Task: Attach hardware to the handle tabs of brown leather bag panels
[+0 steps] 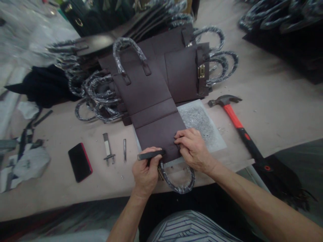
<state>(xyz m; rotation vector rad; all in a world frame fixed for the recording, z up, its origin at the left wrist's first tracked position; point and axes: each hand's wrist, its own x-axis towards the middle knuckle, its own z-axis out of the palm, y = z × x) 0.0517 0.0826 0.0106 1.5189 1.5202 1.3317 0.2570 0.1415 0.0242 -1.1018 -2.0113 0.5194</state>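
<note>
A dark brown leather handbag panel [153,101] lies unfolded before me, with a plastic-wrapped handle [130,42] at its far end and another wrapped handle [178,188] at the near end. My left hand [146,171] grips a short dark leather strap [150,155] between thumb and fingers, at the panel's near left corner. On the near right part of the panel, my right hand [194,148] has its fingers pinched together against the leather. What sits between those fingertips is hidden. Beneath the panel is a white board with a worn grey patch [198,122].
A claw hammer [233,116] lies to the right. On the left are a phone [80,163], a pronged metal tool [108,149] and a metal punch [124,150]. Stacked brown handbags [184,70] with wrapped handles stand behind. Scraps [30,164] lie far left; dark bags [290,40] sit far right.
</note>
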